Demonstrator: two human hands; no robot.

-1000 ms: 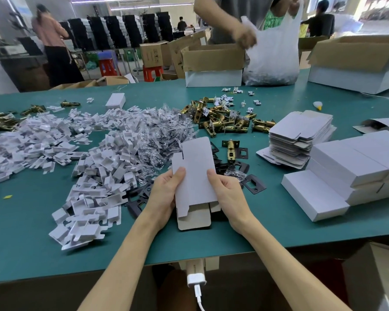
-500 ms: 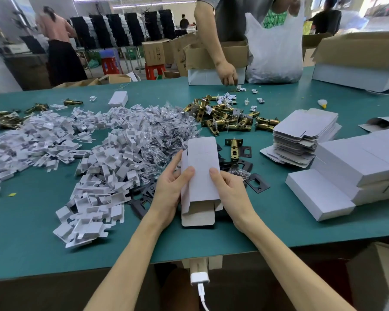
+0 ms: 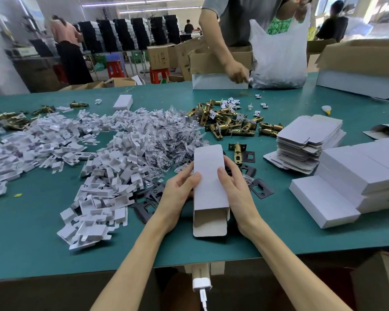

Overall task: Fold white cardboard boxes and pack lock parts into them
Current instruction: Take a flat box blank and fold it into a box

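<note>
1. Green bench underneath; left hand and right hand clasp the white box by its sides, near flap untucked.
2. Step: shaping the box; next, likely tuck a flap.
3. Brass latches at 12 o'clock, flat blanks at 2 o'clock.

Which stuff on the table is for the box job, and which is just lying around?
For the job: white box, held by left hand and right hand; flat box stack; brass latches; black plates.
Lying about: charger plug; red stools.
</note>
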